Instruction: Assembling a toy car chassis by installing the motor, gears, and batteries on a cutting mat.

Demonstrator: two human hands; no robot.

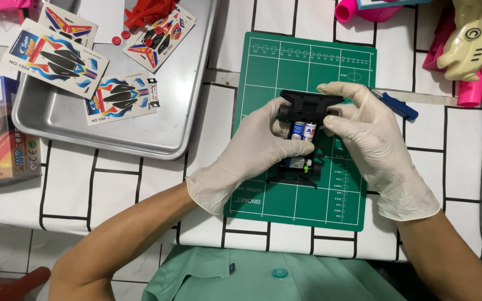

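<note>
You've got the black toy car chassis (303,134) lifted just over the green cutting mat (263,72), its open side facing you so the two batteries (303,130) stay in sight. Your left hand (255,150) wraps the near side, fingers clamped along the frame to steady it. Your right hand (364,139) pinches the far end from above, wrist bent inward. Sticker sheets (57,56) and red parts (149,14) wait in the metal tray (112,134), well apart on your left; a blue-handled tool (397,106) lies just beside your right hand.

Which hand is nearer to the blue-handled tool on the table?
Right. The right hand is just beside the blue-handled tool, apart from it; the left hand is farther away, beyond the black toy car chassis.
</note>
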